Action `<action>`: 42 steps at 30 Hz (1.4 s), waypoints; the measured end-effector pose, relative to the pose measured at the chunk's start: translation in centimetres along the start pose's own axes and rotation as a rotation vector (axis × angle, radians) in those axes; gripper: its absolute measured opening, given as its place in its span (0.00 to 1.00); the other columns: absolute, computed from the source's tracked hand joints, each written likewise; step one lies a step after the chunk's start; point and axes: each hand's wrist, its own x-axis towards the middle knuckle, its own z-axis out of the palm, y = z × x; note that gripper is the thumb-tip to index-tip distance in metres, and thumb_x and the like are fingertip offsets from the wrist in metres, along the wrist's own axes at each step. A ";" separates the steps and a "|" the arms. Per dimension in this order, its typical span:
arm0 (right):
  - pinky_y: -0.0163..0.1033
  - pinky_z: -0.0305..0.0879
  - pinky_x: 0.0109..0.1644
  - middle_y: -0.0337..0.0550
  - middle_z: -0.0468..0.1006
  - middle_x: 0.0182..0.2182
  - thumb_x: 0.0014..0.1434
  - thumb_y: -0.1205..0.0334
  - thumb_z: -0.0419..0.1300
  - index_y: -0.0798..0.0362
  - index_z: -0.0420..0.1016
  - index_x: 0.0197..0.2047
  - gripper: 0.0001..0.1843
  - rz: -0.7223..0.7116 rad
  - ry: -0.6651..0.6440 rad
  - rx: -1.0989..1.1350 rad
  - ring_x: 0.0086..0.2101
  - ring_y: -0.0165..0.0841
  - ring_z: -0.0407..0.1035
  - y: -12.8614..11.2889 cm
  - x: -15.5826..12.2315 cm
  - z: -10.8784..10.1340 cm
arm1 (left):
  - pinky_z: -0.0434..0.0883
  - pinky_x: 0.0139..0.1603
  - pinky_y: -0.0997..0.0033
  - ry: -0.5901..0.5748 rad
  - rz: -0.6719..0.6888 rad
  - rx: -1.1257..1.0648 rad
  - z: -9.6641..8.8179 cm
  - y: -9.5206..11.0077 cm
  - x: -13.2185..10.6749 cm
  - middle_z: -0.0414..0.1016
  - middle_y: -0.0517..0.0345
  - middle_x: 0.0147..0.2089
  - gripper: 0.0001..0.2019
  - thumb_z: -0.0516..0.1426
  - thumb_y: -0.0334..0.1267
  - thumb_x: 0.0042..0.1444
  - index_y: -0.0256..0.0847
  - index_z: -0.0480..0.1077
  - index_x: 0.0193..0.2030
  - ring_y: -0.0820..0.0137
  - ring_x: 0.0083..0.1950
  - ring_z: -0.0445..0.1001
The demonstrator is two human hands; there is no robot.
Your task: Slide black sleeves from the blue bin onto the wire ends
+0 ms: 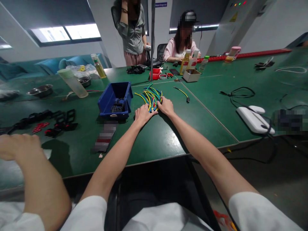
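Left hand (143, 115), right hand (166, 106) on wires (150, 95)

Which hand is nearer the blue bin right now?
Left. The left hand lies at the near end of the wires, just right of the blue bin. The right hand sits farther right, beyond the left hand, also touching the wires.

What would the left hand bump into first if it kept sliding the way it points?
The bundle of coloured wires, most likely; the left hand seems to be touching it right at the fingers.
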 end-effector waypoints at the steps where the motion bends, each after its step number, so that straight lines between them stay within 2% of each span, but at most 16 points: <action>1: 0.50 0.65 0.51 0.57 0.78 0.47 0.63 0.48 0.51 0.55 0.68 0.60 0.28 -0.019 -0.011 -0.011 0.48 0.50 0.72 -0.1 0.0 0.0 | 0.69 0.51 0.58 0.016 -0.007 0.004 0.1 -0.1 0.1 0.74 0.44 0.54 0.31 0.52 0.65 0.56 0.42 0.66 0.56 0.51 0.53 0.74; 8: 0.45 0.65 0.52 0.55 0.79 0.48 0.65 0.48 0.50 0.55 0.69 0.58 0.26 -0.198 -0.105 -0.117 0.48 0.46 0.72 -1.2 -0.4 0.5 | 0.69 0.47 0.61 0.104 -0.025 -0.035 0.8 -1.0 0.6 0.72 0.46 0.53 0.24 0.51 0.58 0.61 0.45 0.67 0.55 0.54 0.50 0.75; 16: 0.45 0.66 0.50 0.54 0.80 0.46 0.64 0.51 0.53 0.53 0.73 0.55 0.22 -0.182 -0.069 -0.065 0.47 0.45 0.73 -0.8 -0.4 0.5 | 0.68 0.48 0.65 0.227 0.013 -0.246 2.0 -2.5 1.7 0.76 0.48 0.47 0.15 0.51 0.47 0.64 0.42 0.73 0.47 0.61 0.48 0.74; 19: 0.45 0.67 0.50 0.51 0.81 0.45 0.63 0.55 0.54 0.52 0.75 0.53 0.19 -0.149 -0.023 0.000 0.46 0.44 0.74 -0.4 -0.1 0.7 | 0.67 0.50 0.66 0.277 0.029 -0.332 2.3 -2.7 2.1 0.76 0.48 0.45 0.13 0.48 0.38 0.64 0.40 0.74 0.44 0.63 0.47 0.74; 22: 0.43 0.67 0.51 0.50 0.81 0.44 0.62 0.58 0.54 0.53 0.76 0.50 0.16 -0.132 0.044 0.106 0.45 0.41 0.75 -0.2 0.2 1.1 | 0.67 0.50 0.65 0.304 0.052 -0.383 2.3 -2.7 2.3 0.77 0.48 0.44 0.13 0.48 0.35 0.63 0.39 0.74 0.43 0.63 0.46 0.74; 27: 0.40 0.68 0.49 0.47 0.81 0.39 0.60 0.63 0.55 0.55 0.76 0.47 0.13 -0.153 0.136 0.322 0.40 0.36 0.75 -0.1 0.7 1.8 | 0.68 0.51 0.65 0.356 0.087 -0.435 2.3 -2.8 2.2 0.77 0.49 0.42 0.14 0.47 0.33 0.63 0.38 0.74 0.42 0.64 0.44 0.74; 32: 0.41 0.68 0.45 0.43 0.80 0.35 0.56 0.64 0.59 0.54 0.68 0.53 0.20 -0.111 0.200 0.452 0.35 0.35 0.75 0.0 0.9 2.2 | 0.68 0.52 0.65 0.359 0.086 -0.467 2.4 -2.8 2.3 0.77 0.48 0.43 0.14 0.47 0.31 0.61 0.38 0.74 0.42 0.64 0.45 0.74; 36: 0.40 0.69 0.42 0.40 0.79 0.32 0.54 0.63 0.61 0.53 0.67 0.46 0.16 -0.065 0.204 0.573 0.31 0.33 0.75 0.1 1.0 2.4 | 0.68 0.52 0.65 0.360 0.064 -0.487 2.4 -2.9 2.2 0.77 0.49 0.43 0.13 0.48 0.30 0.60 0.38 0.74 0.41 0.64 0.45 0.74; 42: 0.37 0.69 0.35 0.37 0.78 0.29 0.52 0.62 0.63 0.50 0.63 0.43 0.16 -0.039 0.219 0.698 0.25 0.30 0.73 -0.3 0.7 2.1 | 0.68 0.51 0.67 0.396 0.006 -0.556 2.1 -2.8 2.0 0.78 0.51 0.42 0.12 0.49 0.31 0.59 0.38 0.74 0.40 0.65 0.45 0.75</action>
